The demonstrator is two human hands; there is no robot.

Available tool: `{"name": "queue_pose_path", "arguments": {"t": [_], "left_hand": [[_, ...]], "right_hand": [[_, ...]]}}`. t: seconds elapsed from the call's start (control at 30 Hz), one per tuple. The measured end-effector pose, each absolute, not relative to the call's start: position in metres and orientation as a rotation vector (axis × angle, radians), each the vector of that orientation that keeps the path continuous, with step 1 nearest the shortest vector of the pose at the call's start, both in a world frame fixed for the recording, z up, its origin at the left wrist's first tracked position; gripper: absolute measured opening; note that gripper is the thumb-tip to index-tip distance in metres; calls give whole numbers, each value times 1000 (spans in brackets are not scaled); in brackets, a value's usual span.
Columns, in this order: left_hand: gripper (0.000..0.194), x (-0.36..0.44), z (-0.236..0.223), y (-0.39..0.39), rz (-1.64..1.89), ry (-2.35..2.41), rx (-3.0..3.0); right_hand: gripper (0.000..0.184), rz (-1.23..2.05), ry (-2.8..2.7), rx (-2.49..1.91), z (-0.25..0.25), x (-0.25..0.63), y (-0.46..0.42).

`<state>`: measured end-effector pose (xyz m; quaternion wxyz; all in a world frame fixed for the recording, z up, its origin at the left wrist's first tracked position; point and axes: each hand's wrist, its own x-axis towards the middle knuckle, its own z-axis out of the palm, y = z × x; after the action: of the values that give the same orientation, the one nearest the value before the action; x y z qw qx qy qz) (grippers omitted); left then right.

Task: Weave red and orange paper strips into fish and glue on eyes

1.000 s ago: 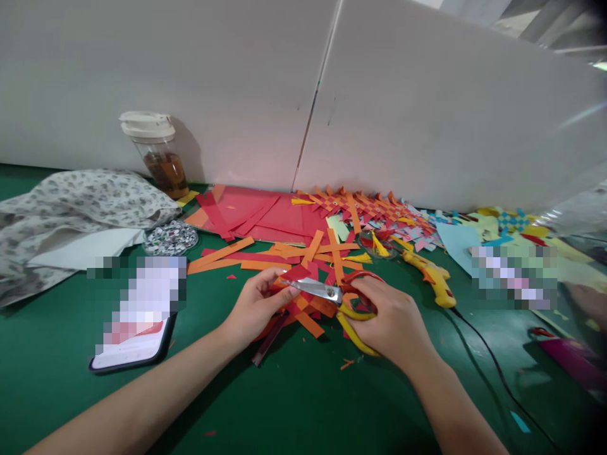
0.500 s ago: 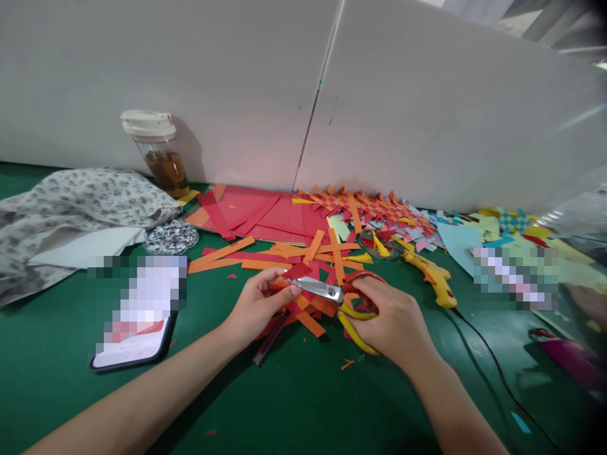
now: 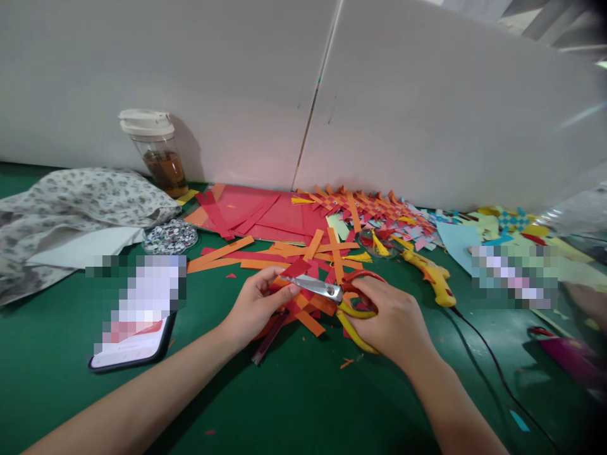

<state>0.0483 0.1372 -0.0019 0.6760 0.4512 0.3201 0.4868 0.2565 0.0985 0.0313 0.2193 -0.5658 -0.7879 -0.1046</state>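
Observation:
My right hand [image 3: 396, 319] is closed in the yellow and red handles of a pair of scissors [image 3: 322, 288], whose blades point left. My left hand [image 3: 258, 303] pinches a red and orange paper weave [image 3: 298, 300] between thumb and fingers. A red paper strip [image 3: 294, 269] stands up at its fingertips, right by the blades. Whether the blades are cutting into it I cannot tell. Orange strip ends stick out below and to the right of the weave, and a dark red strip [image 3: 269, 338] hangs down from it. Part of the weave is hidden behind the hand and scissors.
Loose orange strips [image 3: 279, 249] and red sheets [image 3: 284, 218] lie behind my hands. Finished woven paper pieces [image 3: 365, 205] are piled by the wall. A yellow glue gun [image 3: 434, 278] with a cord lies right; a phone [image 3: 137, 322] lies left. Another person's hand [image 3: 585, 300] shows far right.
The red strip at my left fingertips now sits slightly higher and further left against the blades. My hands and the scissors have hardly moved.

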Motion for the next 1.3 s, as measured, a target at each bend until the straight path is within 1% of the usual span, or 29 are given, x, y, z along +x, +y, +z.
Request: {"name": "queue_pose_path", "arguments": {"t": [0.5, 0.67, 0.83, 0.97, 1.03, 1.13, 1.3], "left_hand": [[14, 51, 0, 137, 1081, 787, 997], [17, 52, -2, 138, 1065, 766, 978], [17, 51, -2, 138, 1096, 791, 968], [17, 51, -2, 138, 1100, 798, 977], [16, 51, -2, 139, 1098, 797, 984], [15, 51, -2, 138, 1113, 815, 985], [14, 51, 0, 138, 1182, 815, 945]], "right_hand": [[28, -489, -2147, -1529, 29, 261, 102], [27, -382, -2081, -1565, 27, 264, 104], [31, -285, -1892, -1645, 26, 268, 109], [28, -235, -1744, -1707, 24, 267, 112], [30, -199, -1711, -1761, 24, 265, 111], [34, -183, -1749, -1820, 25, 263, 110], [33, -223, -1950, -1817, 29, 260, 106]]}}
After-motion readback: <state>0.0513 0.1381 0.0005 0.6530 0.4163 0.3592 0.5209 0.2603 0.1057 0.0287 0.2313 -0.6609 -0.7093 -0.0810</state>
